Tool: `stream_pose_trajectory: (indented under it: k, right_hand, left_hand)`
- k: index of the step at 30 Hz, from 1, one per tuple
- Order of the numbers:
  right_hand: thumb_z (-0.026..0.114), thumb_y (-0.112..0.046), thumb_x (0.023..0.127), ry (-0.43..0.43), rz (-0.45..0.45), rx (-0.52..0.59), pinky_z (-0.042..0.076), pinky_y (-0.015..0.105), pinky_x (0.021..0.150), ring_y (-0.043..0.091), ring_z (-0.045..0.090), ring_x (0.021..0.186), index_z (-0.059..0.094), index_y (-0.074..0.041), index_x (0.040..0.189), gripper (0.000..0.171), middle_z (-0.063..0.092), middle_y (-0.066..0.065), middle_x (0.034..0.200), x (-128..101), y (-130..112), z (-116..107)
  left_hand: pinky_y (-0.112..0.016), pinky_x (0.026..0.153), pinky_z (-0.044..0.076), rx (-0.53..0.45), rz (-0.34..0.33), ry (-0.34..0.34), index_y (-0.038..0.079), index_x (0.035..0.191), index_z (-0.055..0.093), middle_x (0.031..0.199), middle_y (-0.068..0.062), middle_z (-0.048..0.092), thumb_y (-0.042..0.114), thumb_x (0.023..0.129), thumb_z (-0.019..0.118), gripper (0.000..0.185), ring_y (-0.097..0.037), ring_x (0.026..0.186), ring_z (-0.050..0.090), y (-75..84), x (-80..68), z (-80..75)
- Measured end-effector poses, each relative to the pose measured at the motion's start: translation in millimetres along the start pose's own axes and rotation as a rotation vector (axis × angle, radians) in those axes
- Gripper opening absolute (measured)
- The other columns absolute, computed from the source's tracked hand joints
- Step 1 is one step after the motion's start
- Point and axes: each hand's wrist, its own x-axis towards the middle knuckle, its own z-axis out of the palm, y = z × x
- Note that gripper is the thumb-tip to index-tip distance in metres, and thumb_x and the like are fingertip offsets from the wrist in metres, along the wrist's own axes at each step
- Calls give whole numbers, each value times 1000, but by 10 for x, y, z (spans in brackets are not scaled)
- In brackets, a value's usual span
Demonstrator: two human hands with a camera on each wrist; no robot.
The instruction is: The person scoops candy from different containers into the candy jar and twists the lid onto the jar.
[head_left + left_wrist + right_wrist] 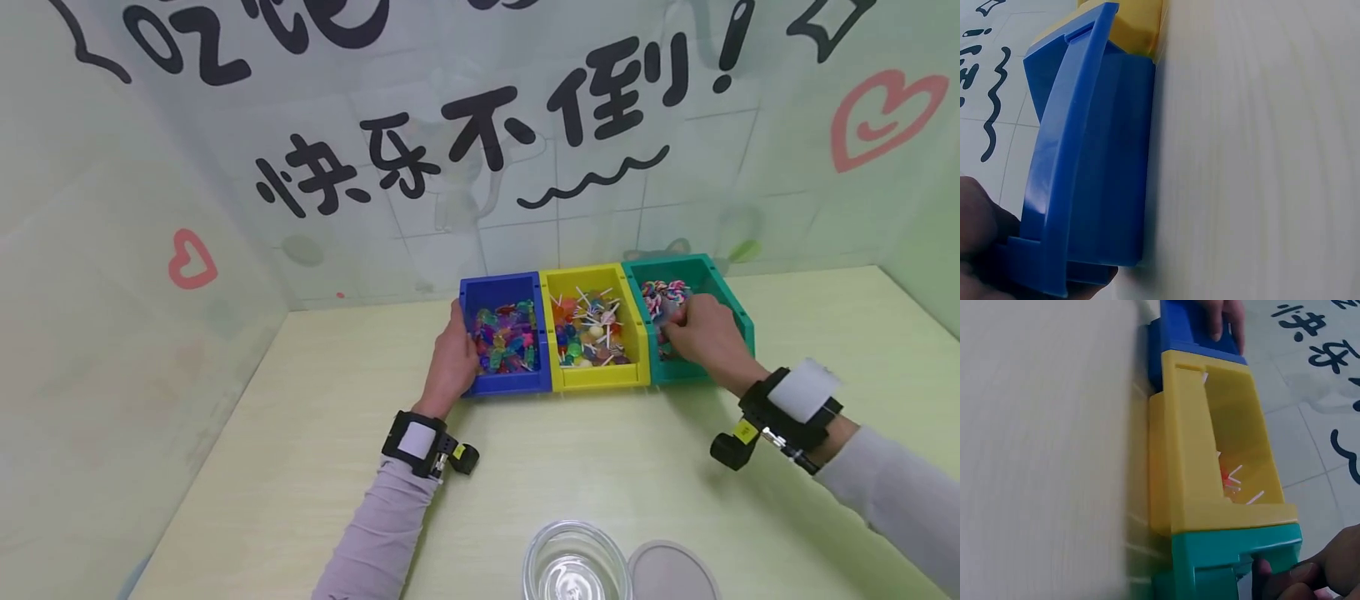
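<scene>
Three open bins stand side by side at the back of the table. The blue bin (504, 342) holds bright wrapped candies, the yellow bin (596, 329) holds lollipops, and the green bin (701, 283) holds swirl candies (663, 293). My left hand (453, 354) grips the blue bin's left wall (1097, 156) and shows at that bin's end (1222, 315) in the right wrist view. My right hand (697, 332) reaches into the green bin with its fingers (1310, 575) curled and bunched among the candies. Whether they pinch one is hidden.
A clear glass bowl (576, 567) and a round lid (671, 575) sit at the table's near edge. A wall with printed characters rises right behind the bins, and another wall closes the left side. Bare tabletop (585, 450) lies between bins and bowl.
</scene>
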Motion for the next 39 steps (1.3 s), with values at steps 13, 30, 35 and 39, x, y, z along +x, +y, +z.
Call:
stream_pose_trajectory:
  k: [13, 30, 35, 39]
  right_hand:
    - [48, -18, 91, -97, 215, 394, 35, 23, 45, 11, 47, 52, 55, 4, 84, 24, 56, -4, 61, 93, 84, -103]
    - [40, -11, 93, -120, 181, 333, 47, 19, 62, 9, 52, 66, 41, 12, 121, 36, 59, 4, 80, 119, 160, -61]
    - [37, -11, 95, -138, 267, 508, 45, 17, 63, 6, 48, 67, 35, 11, 124, 36, 53, -3, 78, 114, 105, -47]
    - [37, -10, 95, -164, 262, 538, 46, 16, 66, 7, 48, 70, 24, 10, 132, 45, 52, 1, 85, 95, 121, -73]
  left_hand:
    - [-39, 95, 39, 7, -20, -29, 2, 142, 10, 135, -19, 41, 1, 91, 38, 58, -28, 115, 49, 80, 6, -12]
    - [-40, 95, 39, 8, -38, -21, 3, 142, 11, 134, -19, 41, 1, 92, 36, 56, -27, 114, 50, 44, -19, -39]
    - [-40, 95, 39, -23, -35, -14, 3, 142, 12, 134, -19, 42, 0, 92, 35, 56, -28, 112, 51, 18, -27, -43]
    - [-41, 96, 38, -37, -16, -2, 1, 141, 12, 133, -19, 43, -1, 91, 35, 54, -29, 115, 49, 20, -23, -38]
